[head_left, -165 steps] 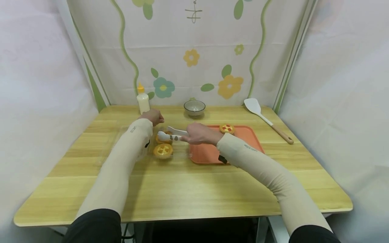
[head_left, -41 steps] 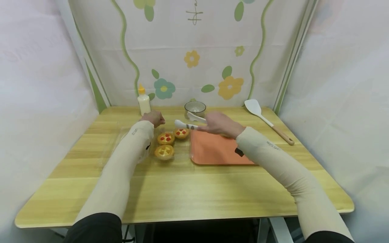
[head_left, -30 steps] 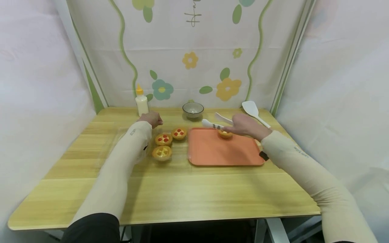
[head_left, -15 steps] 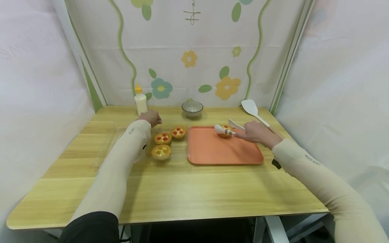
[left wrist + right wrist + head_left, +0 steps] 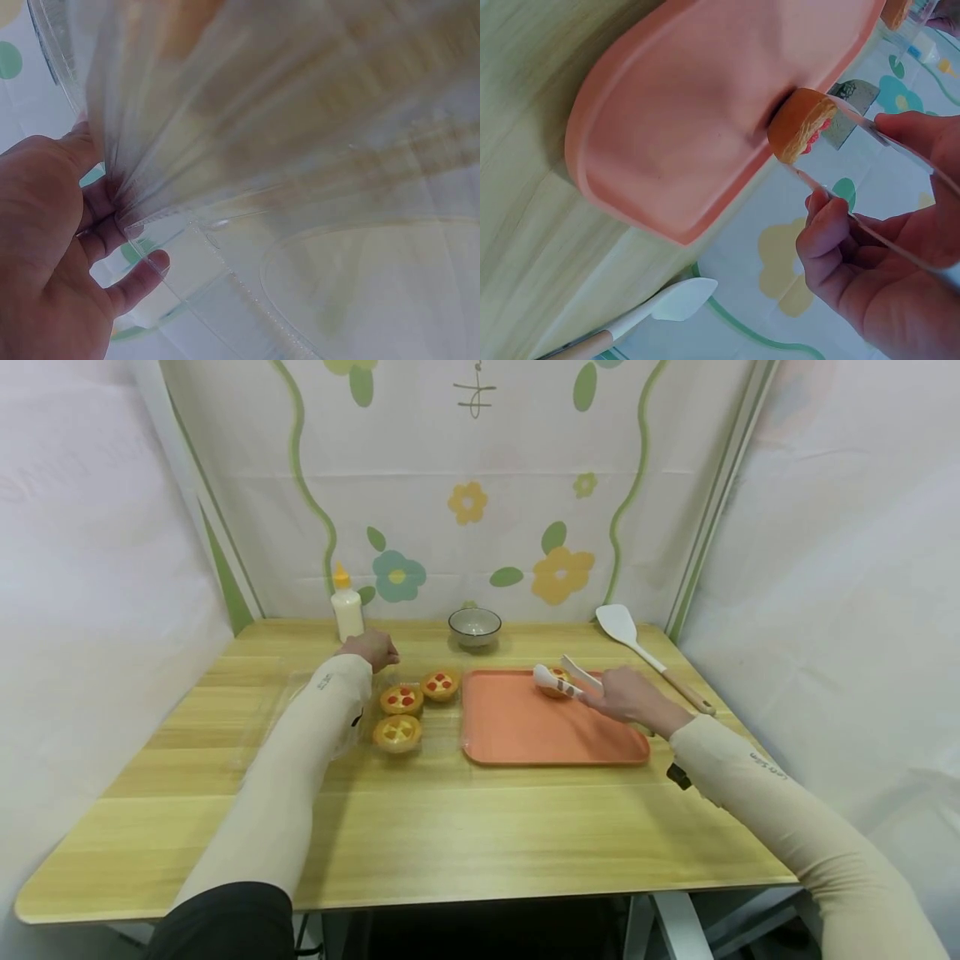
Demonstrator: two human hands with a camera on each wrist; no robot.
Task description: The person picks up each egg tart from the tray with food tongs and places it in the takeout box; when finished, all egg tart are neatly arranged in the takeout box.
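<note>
In the head view my right hand [image 5: 626, 693] holds white tongs [image 5: 545, 678] over the back part of an orange tray [image 5: 536, 727]. The right wrist view has the tong tips on either side of a red-topped egg tart [image 5: 801, 126], apparently touching it. My left hand [image 5: 371, 650] is at the left rear of the table. The left wrist view finds its fingers pinching crinkled clear plastic packaging [image 5: 225, 142]. Beside that hand sit two red-topped tarts, a nearer one [image 5: 401, 699] and a farther one [image 5: 439, 685], plus a yellow-topped tart [image 5: 397, 734].
A white squeeze bottle [image 5: 347, 612] with an orange cap stands behind my left hand. At the back is a small bowl [image 5: 475, 627]. To the tray's right lies a white spatula [image 5: 617, 622] with a wooden handle.
My right hand has carried the tongs from the left-hand tarts rightward to the tart on the tray, then lowered them around it. The left hand has stayed nearly still.
</note>
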